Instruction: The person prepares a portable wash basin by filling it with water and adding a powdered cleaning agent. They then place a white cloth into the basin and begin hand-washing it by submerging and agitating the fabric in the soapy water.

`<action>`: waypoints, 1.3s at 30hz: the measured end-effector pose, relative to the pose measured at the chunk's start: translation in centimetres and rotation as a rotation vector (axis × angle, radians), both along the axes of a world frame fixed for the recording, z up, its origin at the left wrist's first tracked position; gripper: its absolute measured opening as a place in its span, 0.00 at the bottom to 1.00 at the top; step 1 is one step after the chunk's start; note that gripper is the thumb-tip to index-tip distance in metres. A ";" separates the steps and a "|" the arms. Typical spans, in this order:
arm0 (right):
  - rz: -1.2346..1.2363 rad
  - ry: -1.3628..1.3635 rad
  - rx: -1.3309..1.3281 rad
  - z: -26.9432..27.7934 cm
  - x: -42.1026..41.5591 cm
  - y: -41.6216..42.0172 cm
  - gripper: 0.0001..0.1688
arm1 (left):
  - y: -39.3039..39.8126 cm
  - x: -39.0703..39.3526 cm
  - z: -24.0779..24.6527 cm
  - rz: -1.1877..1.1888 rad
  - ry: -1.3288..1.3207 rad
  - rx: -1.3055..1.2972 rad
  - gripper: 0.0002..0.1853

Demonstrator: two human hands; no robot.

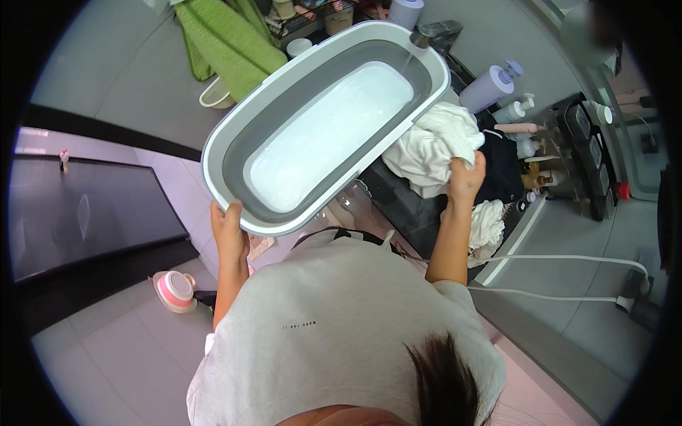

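Observation:
My left hand [230, 229] grips the near left rim of a grey-and-white oval plastic basin [325, 138], thumb on top of the rim. The basin sits slanted under a faucet [421, 38], and a thin stream of water runs into its far right end. Shallow water seems to cover its white bottom. My right hand [468, 178] is closed on a bunched white cloth [434, 149], which lies against the basin's right side above the dark counter [397, 197].
Purple [490, 88] and white pump bottles stand behind the cloth. Dark fabric [498, 165] and another white cloth [486, 226] lie at the counter's right. A green towel [229, 42] hangs at upper left. White cables [559, 258] cross at right. A pink-and-white basin [177, 290] is at lower left.

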State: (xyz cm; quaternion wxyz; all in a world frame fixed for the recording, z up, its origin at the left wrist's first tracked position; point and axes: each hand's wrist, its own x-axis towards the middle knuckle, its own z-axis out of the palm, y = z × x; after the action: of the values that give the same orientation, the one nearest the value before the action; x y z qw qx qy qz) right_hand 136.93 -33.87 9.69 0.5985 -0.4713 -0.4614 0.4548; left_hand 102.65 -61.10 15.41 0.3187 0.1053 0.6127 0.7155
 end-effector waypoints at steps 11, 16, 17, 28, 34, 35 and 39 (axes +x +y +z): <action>0.021 0.050 0.255 12.5 2.8 1.1 0.10 | 0.0 -0.6 0.6 -0.088 0.005 0.071 0.17; 0.033 0.086 0.336 19.2 4.7 0.6 0.17 | 0.3 -0.8 1.0 -0.116 0.033 0.074 0.15; 0.031 0.082 0.370 20.5 5.4 0.6 0.18 | 0.4 -0.9 1.0 -0.126 0.030 0.079 0.15; -0.006 0.075 0.625 36.1 7.6 1.7 0.20 | 0.2 -1.6 0.1 -0.144 0.047 0.090 0.15; 0.277 0.259 0.576 36.8 4.3 6.7 0.20 | 0.2 -1.8 0.3 -0.173 0.044 0.108 0.15; 0.314 0.256 0.564 35.3 3.1 7.4 0.20 | 0.2 -1.7 0.3 -0.184 0.040 0.108 0.15; 0.622 0.327 0.392 27.9 -4.5 6.2 0.21 | 0.2 -1.9 -0.1 -0.166 0.031 0.116 0.15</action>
State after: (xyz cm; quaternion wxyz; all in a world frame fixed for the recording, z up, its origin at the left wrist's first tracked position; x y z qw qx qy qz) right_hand 132.39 -27.66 37.63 0.5764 -0.1072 -0.5588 0.5865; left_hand 100.78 -60.95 15.29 0.3608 0.1851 0.5642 0.7192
